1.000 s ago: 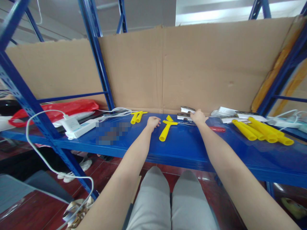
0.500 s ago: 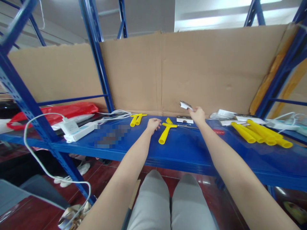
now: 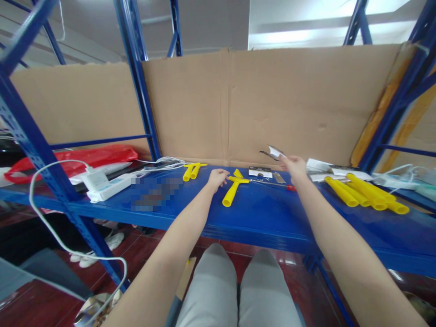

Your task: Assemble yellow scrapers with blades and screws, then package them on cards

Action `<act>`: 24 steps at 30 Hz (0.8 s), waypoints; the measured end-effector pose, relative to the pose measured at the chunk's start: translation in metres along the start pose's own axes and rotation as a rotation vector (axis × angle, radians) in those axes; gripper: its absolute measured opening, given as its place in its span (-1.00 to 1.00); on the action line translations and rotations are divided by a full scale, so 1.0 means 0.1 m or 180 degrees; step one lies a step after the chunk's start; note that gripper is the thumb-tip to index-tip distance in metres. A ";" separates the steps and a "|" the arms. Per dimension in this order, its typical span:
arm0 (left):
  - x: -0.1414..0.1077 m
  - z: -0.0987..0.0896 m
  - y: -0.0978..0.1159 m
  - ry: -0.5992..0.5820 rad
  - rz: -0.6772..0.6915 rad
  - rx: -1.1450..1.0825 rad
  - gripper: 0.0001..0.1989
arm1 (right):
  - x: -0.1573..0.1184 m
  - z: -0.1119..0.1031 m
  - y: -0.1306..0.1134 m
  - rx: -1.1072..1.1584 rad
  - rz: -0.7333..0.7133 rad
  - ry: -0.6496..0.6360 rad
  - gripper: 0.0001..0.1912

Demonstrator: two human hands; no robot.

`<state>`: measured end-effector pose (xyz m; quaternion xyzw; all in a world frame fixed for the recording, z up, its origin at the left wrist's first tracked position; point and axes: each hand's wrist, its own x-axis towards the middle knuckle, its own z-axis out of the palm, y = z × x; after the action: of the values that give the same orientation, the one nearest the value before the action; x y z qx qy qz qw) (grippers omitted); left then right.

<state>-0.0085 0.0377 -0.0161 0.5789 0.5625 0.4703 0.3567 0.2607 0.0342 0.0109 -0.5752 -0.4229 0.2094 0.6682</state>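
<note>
My right hand (image 3: 295, 168) is raised above the back of the blue shelf, pinching a small white-and-dark packet (image 3: 274, 152) whose thin flap sticks out to the left. My left hand (image 3: 218, 179) rests near the shelf surface with its fingers curled together; what they hold, if anything, is hidden. Just right of it lies a yellow T-shaped handle (image 3: 230, 193), with a small yellow piece (image 3: 238, 173) behind its crossbar. A screwdriver with a red handle (image 3: 291, 187) lies between my hands, its thin shaft pointing at the yellow handle. Behind the shaft is a black-and-white card (image 3: 260, 172).
Several yellow tubes (image 3: 371, 193) lie at right before white packets (image 3: 347, 171). More yellow T-shaped handles (image 3: 192, 171) are at the back left, near a white power strip (image 3: 111, 187) and cables. A cardboard panel (image 3: 289, 100) closes the back; blue posts (image 3: 136, 81) stand at the sides.
My right hand has moved to the right with the packet, uncovering more of the screwdriver and a small flat piece beside the card. My left hand has stayed in place.
</note>
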 end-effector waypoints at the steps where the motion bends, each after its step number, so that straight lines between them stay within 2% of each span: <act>1: 0.00 0.00 0.00 -0.0002 0.0001 0.0010 -0.80 | 0.00 0.01 0.00 0.0118 0.0030 0.0012 -0.61; 8: -0.05 0.02 0.03 -0.0116 0.0128 0.0420 -0.80 | 0.00 0.07 -0.03 0.0711 0.0359 -0.0008 -0.55; 15: -0.09 -0.05 0.05 -0.0258 0.0745 0.1897 -0.79 | -0.06 0.06 -0.11 0.1310 0.0591 -0.0572 -0.98; 18: -0.12 -0.09 0.08 -0.0353 0.0774 0.2198 -0.68 | -0.06 0.05 -0.12 0.1189 0.0636 -0.0644 -0.93; 24: -0.12 -0.08 0.07 -0.0371 0.0781 0.2212 -0.52 | -0.03 0.03 -0.13 0.1081 0.0523 -0.0760 -0.90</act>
<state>-0.0131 0.0243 -0.0082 0.7544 0.5938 0.2568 0.1113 0.2538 0.0301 0.0216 -0.4581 -0.4094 0.3979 0.6813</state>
